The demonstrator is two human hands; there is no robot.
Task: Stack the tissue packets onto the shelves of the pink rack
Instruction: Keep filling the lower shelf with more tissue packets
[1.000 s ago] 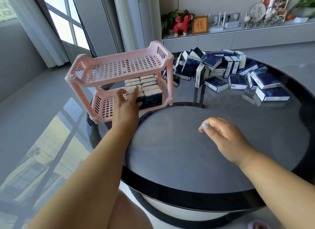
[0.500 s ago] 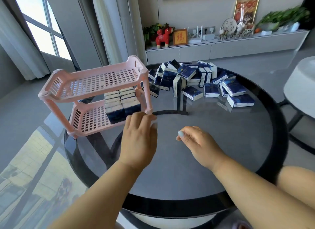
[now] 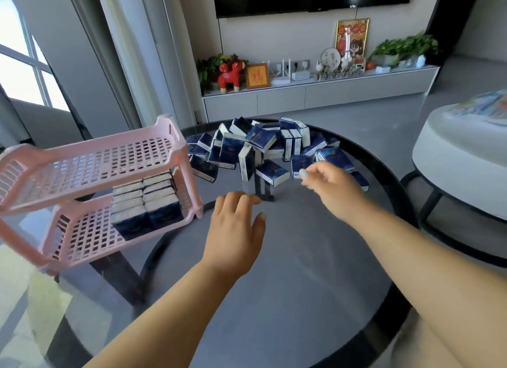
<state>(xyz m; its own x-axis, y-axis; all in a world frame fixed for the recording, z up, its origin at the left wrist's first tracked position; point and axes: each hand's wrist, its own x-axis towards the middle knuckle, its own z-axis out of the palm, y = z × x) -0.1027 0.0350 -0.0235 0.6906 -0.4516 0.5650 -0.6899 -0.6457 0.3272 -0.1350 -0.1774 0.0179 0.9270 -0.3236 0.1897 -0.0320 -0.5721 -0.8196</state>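
Tissue packets (image 3: 270,148) lie heaped at the table's (image 3: 301,271) far side, some already packed on the pink rack's (image 3: 90,175) lower shelf. Both hands hold nothing — left hand (image 3: 233,227) spread, right hand (image 3: 333,188) blurred, seemingly loosely curled. Best to take the nearest loose packet, not the leaning ones.

A: Where is open room?
B: The round dark glass tabletop (image 3: 288,271) lies bare between the two-tier pink plastic rack (image 3: 90,175) and the heap of dark-blue tissue packets (image 3: 263,151).

A: And obstacles?
B: Stacked packets (image 3: 148,200) fill the lower shelf's right half; its left half stays open.
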